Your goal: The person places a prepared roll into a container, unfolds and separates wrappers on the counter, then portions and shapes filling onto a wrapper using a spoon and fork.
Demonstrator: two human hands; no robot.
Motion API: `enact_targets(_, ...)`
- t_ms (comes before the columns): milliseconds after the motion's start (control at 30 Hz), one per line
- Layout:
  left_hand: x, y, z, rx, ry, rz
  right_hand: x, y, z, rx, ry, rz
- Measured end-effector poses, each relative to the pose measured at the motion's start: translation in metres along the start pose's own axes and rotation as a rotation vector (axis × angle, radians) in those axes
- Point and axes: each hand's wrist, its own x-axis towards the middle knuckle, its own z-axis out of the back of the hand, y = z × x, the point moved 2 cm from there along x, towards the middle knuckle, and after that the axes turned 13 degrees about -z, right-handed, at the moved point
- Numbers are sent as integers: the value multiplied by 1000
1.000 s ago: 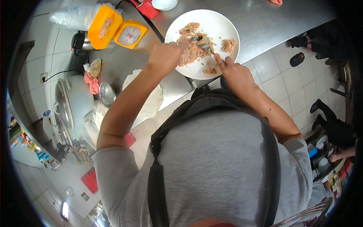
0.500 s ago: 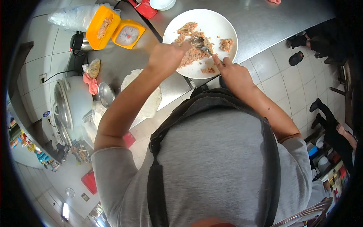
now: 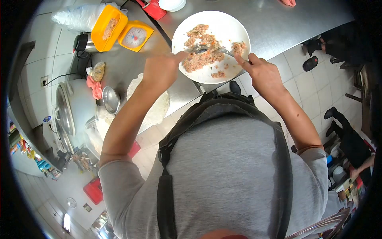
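Observation:
A wide white dish (image 3: 235, 24) holds a chunky, pinkish minced mixture (image 3: 205, 60) with orange bits, with small separate clumps toward its right side. My left hand (image 3: 163, 71), over the dish's left rim, is closed on a metal spoon (image 3: 201, 48) whose bowl rests in the mixture. From the right rim, my right hand (image 3: 262, 75) grips a second metal spoon (image 3: 226, 51); its tip is in the mixture, close to the first spoon. A sheet of pale dough (image 3: 157, 107) lies beyond my left forearm, partly covered by it.
On the steel counter (image 3: 278, 28) at the left stand a yellow scale (image 3: 134, 36), a yellow tray (image 3: 99, 28) with some mixture, a metal bowl (image 3: 111, 99) and a tied bag (image 3: 96, 71). A white bowl (image 3: 172, 4) sits at the back. Another person (image 3: 354, 149) is at the far right.
My hands have moved apart, the left one leftward and down, the right one rightward. Both spoons have been drawn outward through the mixture, which is spread a little differently.

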Motion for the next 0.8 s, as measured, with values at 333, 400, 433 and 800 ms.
enact_targets(333, 29, -24, -31, 84, 123, -82, 1, 8, -10, -118, 69, -18)
enact_targets(400, 37, -16, -33, 52, 87, -80, 5, 4, -10, -113, 52, -25)
enact_targets(433, 38, -13, -32, 23, 52, -75, 7, 3, -10, -106, 33, -28)
enact_targets(800, 20, 18, -6, 12, 54, -142, 2, -9, 1, -75, -141, 38)
